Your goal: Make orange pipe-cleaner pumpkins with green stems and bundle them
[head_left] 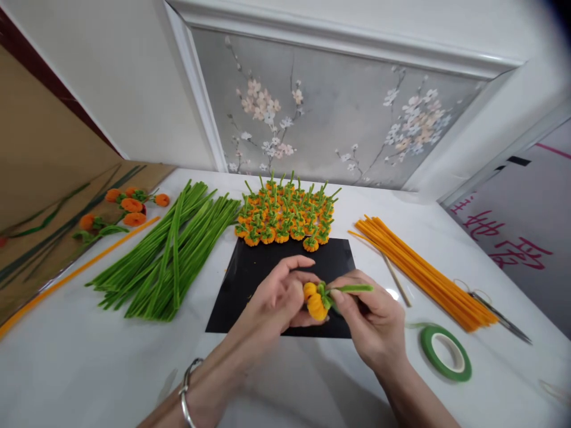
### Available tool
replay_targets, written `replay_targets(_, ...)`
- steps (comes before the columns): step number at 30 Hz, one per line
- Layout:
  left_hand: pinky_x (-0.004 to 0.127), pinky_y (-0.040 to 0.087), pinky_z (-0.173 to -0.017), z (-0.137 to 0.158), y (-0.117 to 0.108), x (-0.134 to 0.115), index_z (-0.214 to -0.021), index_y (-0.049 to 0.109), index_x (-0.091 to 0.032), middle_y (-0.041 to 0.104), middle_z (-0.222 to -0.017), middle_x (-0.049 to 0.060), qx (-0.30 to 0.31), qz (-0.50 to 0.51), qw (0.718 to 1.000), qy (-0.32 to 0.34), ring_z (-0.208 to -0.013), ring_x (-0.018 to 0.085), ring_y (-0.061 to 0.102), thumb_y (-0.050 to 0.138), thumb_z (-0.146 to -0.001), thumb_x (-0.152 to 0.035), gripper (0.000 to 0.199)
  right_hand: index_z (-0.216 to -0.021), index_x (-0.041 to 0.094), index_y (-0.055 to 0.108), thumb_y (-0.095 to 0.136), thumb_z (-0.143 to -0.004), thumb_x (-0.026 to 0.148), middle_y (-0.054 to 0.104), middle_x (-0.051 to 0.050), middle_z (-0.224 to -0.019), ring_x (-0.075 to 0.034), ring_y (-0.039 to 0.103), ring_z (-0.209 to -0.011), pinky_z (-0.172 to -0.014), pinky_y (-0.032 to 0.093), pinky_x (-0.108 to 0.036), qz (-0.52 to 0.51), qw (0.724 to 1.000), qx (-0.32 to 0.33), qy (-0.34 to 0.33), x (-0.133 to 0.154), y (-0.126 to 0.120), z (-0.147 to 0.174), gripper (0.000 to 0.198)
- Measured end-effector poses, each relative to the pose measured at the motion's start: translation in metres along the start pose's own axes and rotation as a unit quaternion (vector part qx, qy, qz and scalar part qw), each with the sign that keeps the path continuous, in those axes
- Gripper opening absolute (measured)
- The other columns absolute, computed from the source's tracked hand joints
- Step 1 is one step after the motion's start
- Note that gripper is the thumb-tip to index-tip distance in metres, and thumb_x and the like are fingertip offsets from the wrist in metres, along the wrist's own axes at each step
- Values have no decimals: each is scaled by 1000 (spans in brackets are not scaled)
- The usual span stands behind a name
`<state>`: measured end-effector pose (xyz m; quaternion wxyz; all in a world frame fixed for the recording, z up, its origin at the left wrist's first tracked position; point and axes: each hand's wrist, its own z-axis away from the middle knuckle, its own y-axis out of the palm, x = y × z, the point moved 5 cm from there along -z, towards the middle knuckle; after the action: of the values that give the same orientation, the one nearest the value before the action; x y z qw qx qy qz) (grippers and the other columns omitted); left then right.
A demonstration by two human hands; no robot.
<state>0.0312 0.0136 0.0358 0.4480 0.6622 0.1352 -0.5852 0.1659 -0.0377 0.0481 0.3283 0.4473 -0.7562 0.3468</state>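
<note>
Between my two hands is a small orange pipe cleaner pumpkin (317,302) with green leaves and a green stem. My left hand (285,291), with a silver bangle at its wrist, is closed on the pumpkin's orange body. My right hand (372,312) pinches the green stem (354,288), which points to the right. Both hands are above a black mat (236,291). Just beyond the mat stand rows of similar finished pumpkins (285,214), their green stems pointing up.
Green pipe cleaners (169,255) lie in a pile at left, orange ones (423,267) at right. Near my right arm are green floral tape (446,352), a thin stick (397,280) and scissors (504,318). Orange flowers (131,205) rest at the back left, before a wall panel (339,107).
</note>
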Motion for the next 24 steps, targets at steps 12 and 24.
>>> replay_targets(12,22,51,-76,0,-2,-5,-94,59,-20,57,-89,0,-41,-136,989,32,-81,11,57,70,-77,-17,21,-78,21,68,61,-85,21,60,0,-71,-12,53,-62,-53,41,-22,-43,992,-22,115,-14,7,5,10)
replay_targets(24,32,56,-74,-4,-6,8,-110,56,-21,57,-101,6,-26,-10,998,-52,-88,17,61,53,-86,-54,41,-80,21,71,60,-86,23,56,1,-67,-11,49,-57,-49,38,-22,-21,991,7,131,-16,8,5,13)
